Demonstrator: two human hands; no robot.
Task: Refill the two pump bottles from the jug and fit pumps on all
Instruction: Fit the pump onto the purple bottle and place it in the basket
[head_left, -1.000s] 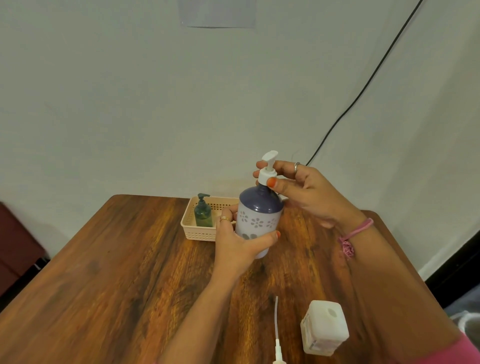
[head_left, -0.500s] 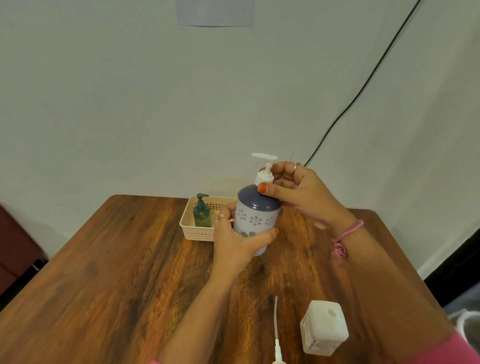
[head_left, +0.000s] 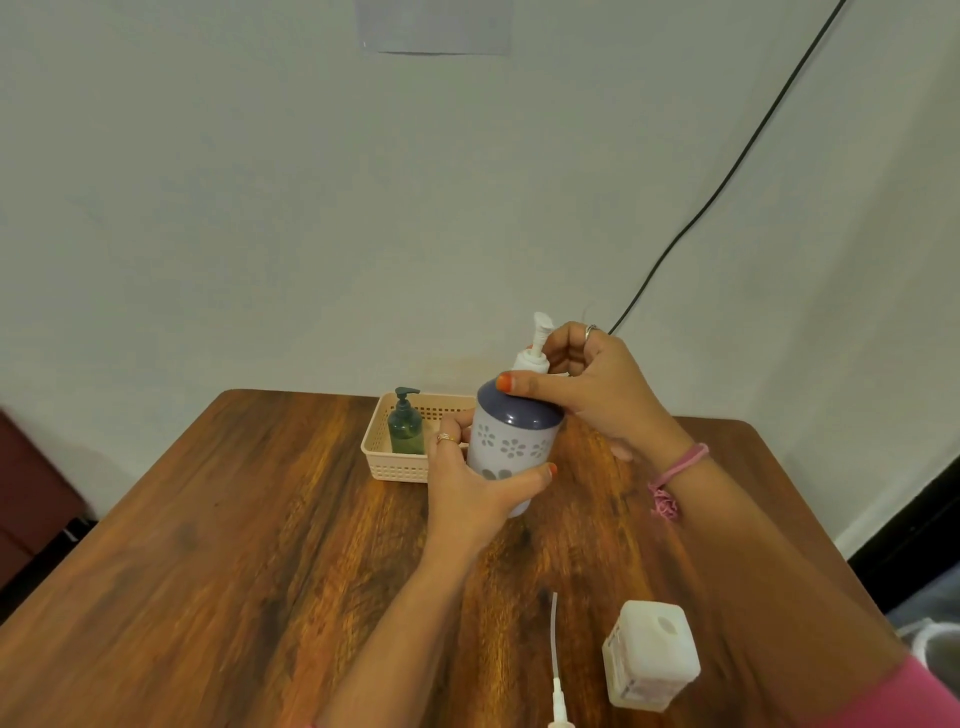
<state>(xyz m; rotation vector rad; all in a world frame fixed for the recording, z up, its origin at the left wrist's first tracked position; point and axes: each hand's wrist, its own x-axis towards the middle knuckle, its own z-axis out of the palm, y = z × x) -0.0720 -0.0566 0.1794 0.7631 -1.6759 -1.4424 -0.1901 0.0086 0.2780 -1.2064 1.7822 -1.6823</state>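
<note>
Since a moment ago the white pump (head_left: 535, 345) on the flowered bottle (head_left: 511, 441) has turned: its spout, which pointed left, now points up and toward the wall, which suggests it is being screwed on. The right hand (head_left: 597, 389) has its fingers curled around the pump collar, the thumb resting on the bottle's dark purple shoulder. The left hand (head_left: 478, 483) grips the bottle's white body from the near side and holds it upright, seemingly just above the middle of the wooden table (head_left: 208, 519).

As for progress, this bottle looks close to finished, though whether the pump is fully tight cannot be told. A small green bottle (head_left: 405, 423) already wears its dark pump and stands in a cream basket (head_left: 395, 462) at the far edge of the table, just left of and behind the held bottle. Still to do, judging from the table: a loose pump with a long clear tube (head_left: 555, 660) lies near the front edge, and beside it to the right stands a white square jug (head_left: 652, 654) with an open hole in its top. That pump probably belongs on the jug.

A black cable (head_left: 727, 176) runs down the pale wall behind. Nothing lies between the hands and the loose pump, though the right forearm passes over the table beside the jug and could knock it.
</note>
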